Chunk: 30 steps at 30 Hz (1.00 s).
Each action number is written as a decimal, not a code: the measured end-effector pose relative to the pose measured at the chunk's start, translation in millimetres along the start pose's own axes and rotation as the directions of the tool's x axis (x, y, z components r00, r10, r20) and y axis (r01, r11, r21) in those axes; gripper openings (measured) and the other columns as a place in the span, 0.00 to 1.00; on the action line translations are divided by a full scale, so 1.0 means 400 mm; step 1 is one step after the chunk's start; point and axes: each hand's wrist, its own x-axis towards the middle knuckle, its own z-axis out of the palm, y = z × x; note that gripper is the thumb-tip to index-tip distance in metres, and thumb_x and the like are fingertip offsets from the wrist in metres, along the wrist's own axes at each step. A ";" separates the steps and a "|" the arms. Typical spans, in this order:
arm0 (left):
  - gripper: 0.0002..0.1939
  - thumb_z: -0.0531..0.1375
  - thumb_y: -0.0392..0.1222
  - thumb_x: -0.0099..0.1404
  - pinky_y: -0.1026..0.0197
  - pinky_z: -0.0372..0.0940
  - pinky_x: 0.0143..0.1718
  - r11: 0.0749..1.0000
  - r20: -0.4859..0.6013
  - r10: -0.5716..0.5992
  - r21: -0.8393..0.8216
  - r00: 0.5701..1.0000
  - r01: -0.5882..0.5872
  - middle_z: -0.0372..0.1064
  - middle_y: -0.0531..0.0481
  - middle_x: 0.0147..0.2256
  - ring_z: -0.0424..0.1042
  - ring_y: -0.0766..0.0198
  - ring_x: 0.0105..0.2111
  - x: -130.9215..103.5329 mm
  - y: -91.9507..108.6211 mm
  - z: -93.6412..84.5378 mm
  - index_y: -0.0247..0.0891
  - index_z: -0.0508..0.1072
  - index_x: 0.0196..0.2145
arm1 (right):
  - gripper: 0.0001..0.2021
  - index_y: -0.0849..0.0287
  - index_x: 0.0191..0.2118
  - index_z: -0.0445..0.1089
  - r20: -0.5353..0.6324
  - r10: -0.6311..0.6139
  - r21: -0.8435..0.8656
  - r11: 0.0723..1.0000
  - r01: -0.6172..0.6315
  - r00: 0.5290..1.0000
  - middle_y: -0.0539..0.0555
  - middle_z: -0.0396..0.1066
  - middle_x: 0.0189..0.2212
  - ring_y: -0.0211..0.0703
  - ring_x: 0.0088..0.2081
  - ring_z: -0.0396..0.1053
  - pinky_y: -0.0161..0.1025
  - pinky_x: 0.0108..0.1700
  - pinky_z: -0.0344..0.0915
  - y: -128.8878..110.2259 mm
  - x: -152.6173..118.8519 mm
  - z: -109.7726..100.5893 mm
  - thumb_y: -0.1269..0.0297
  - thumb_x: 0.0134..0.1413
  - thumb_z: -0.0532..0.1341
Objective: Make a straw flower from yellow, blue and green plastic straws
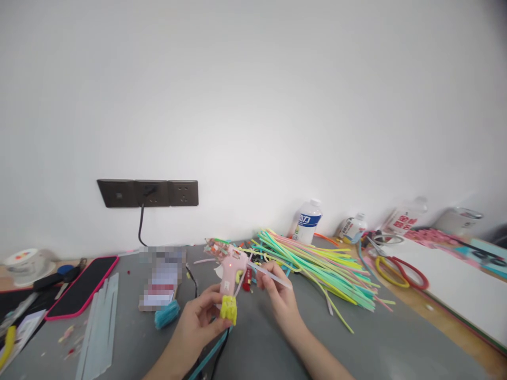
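A small yellow fuzzy piece (228, 310) is pinched between the thumb and fingers of my left hand (202, 315), low in the middle of the view. Right behind it is a pink glue gun (227, 272) with a small lit spot on its side and a patterned front pointing up to the left. My right hand (277, 293) has its fingers closed at a translucent glue stick (273, 275), which slants from the back of the gun past the fingers. Whether my left hand also touches the gun's handle is hidden.
Colourful pipe cleaners (325, 264) lie in a pile to the right, before a white bottle (308, 221). Left are a phone (160, 279), a blue fuzzy piece (167, 314), glue sticks (97, 327) and a pink-edged phone (83, 287). Scissors (407, 273) rest far right.
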 end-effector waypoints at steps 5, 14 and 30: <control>0.14 0.72 0.45 0.48 0.60 0.66 0.39 0.997 0.103 -0.041 0.071 0.994 0.034 0.68 0.41 0.43 0.70 0.56 0.40 -0.003 -0.003 -0.001 0.34 0.78 0.30 | 0.21 0.56 0.24 0.60 0.051 -0.078 -0.147 0.986 0.084 0.996 0.49 0.60 0.22 0.40 0.25 0.58 0.38 0.31 0.55 -0.014 -0.005 -0.009 0.50 0.65 0.50; 0.18 0.73 0.49 0.46 0.59 0.65 0.40 0.996 0.180 -0.053 -0.062 0.982 0.065 0.64 0.46 0.36 0.66 0.59 0.36 -0.022 -0.002 0.024 0.34 0.77 0.30 | 0.20 0.56 0.26 0.61 0.072 -0.052 -0.126 0.990 0.061 0.996 0.50 0.62 0.23 0.41 0.27 0.60 0.38 0.33 0.56 -0.017 -0.019 0.005 0.51 0.67 0.48; 0.13 0.73 0.45 0.45 0.65 0.60 0.27 0.980 0.055 -0.036 0.198 0.998 0.024 0.68 0.49 0.27 0.63 0.64 0.26 -0.030 0.030 0.028 0.37 0.81 0.28 | 0.22 0.56 0.25 0.61 0.125 -0.064 -0.185 0.979 0.086 0.990 0.49 0.61 0.22 0.40 0.25 0.58 0.38 0.31 0.54 -0.004 -0.048 0.018 0.50 0.67 0.45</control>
